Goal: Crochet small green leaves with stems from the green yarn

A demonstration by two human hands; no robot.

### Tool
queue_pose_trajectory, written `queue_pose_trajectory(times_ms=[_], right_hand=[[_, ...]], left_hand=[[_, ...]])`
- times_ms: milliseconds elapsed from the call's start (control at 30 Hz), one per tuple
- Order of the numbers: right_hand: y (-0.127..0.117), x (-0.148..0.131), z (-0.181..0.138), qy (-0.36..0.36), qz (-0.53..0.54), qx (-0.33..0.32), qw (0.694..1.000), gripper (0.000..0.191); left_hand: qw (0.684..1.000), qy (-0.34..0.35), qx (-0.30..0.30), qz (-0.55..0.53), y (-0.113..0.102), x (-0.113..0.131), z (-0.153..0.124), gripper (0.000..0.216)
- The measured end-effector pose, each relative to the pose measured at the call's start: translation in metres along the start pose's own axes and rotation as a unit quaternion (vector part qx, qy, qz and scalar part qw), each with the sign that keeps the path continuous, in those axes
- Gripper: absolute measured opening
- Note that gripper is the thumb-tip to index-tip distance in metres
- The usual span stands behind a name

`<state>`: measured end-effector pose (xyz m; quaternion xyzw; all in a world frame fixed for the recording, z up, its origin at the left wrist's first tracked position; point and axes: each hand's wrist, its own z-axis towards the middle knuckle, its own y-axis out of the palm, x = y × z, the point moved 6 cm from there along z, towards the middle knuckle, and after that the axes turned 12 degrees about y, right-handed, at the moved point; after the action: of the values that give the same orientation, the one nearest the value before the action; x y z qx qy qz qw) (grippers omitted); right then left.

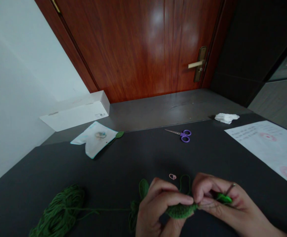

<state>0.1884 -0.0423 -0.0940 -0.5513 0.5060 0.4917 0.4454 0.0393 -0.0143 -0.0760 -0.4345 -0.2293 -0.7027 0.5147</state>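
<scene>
L hand [155, 207] pinched green crochet pc. [181, 211] in its fingers over surface [128, 164], prob. to steady edge for R hand [240, 206], fingers gripping green-handled tool [224, 198]; yarn skein [59, 210] lay L, prob. for free feed.

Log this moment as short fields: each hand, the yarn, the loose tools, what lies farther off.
Left hand: left hand pinches the green piece
Right hand: right hand holds the green-gripped hook, fingertips at the piece's edge
Yarn: skein left of the hands, strand running toward the left hand
Loose tools: pink clip just beyond the hands; purple scissors farther out
Farther off: white box left, crumpled tissue right
</scene>
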Motion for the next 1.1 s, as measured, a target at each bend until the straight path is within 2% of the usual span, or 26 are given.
queue_pose_trajectory(times_ms=[167,367,633,800,900,1000,1100], right_hand=[[0.003,0.004,-0.003,0.024,-0.033,0.012,0.999,0.025],[0.004,0.009,-0.005,0.021,-0.076,0.018,0.997,0.024],[0.001,0.01,-0.004,0.022,-0.058,0.049,0.997,0.018],[0.003,0.012,-0.001,0.049,-0.003,0.01,0.999,0.021],[0.005,0.014,-0.002,0.062,0.041,-0.008,0.997,0.015],[0.007,0.017,-0.003,0.075,0.097,-0.013,0.992,0.005],[0.008,0.018,-0.002,0.066,0.112,-0.004,0.991,0.007]], left_hand=[[0.992,-0.106,-0.016,-0.07,0.006,-0.013,-0.001,0.011],[0.957,-0.191,-0.027,-0.218,0.016,-0.027,-0.005,0.005],[0.919,-0.235,0.009,-0.315,0.023,-0.036,-0.009,0.012],[0.906,-0.252,0.045,-0.338,0.022,-0.039,-0.012,0.012],[0.896,-0.266,0.062,-0.35,0.022,-0.04,-0.015,0.013],[0.885,-0.289,0.082,-0.356,0.022,-0.041,-0.016,0.015],[0.88,-0.307,0.108,-0.346,0.022,-0.04,-0.016,0.018]])
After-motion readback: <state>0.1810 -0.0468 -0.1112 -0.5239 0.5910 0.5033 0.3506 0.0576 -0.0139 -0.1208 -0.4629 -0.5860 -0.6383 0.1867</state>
